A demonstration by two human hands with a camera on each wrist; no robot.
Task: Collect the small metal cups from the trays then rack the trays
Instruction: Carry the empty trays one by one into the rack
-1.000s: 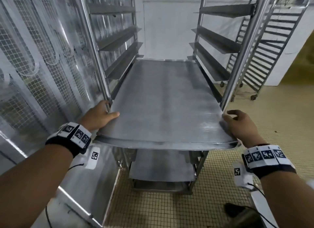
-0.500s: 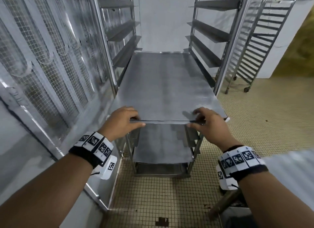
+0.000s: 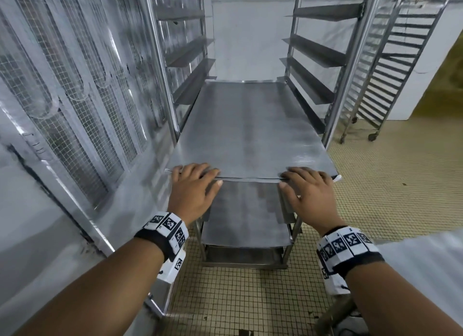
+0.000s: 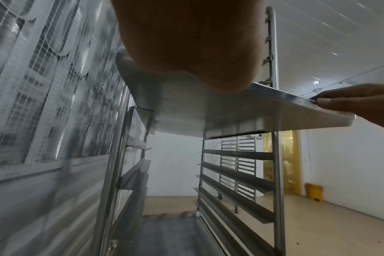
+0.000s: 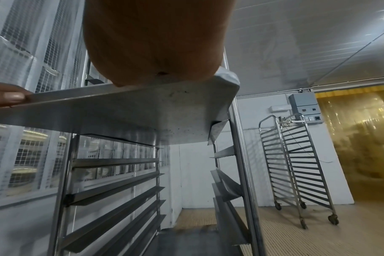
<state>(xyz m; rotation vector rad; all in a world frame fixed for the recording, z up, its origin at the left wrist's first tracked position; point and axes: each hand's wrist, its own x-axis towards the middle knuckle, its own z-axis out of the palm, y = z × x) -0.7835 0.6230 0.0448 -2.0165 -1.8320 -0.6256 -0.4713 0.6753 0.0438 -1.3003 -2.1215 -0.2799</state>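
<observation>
A bare metal tray [image 3: 250, 135] lies on the runners of the steel rack [image 3: 160, 85], and no small cups show anywhere. My left hand [image 3: 198, 178] lies flat on the tray's near left edge, with the thumb [image 5: 9, 96] against the front rim. My right hand [image 3: 300, 179] lies the same way on the near right edge, fingers on top and thumb at the rim [image 4: 331, 104]. The wrist views show the tray's underside [image 4: 208, 112] [image 5: 143, 112] below each palm. The near right corner is dented.
Another tray [image 3: 245, 210] sits a few runners lower in the same rack. A mesh-panelled wall [image 3: 75, 97] runs close along the left. A second, empty wheeled rack [image 3: 400, 60] stands at the right on the tiled floor. A yellow strip curtain [image 5: 362, 138] hangs beyond it.
The tray has slid deep into the rack. My hands moved from its side corners to its near edge and now lie flat on it.
</observation>
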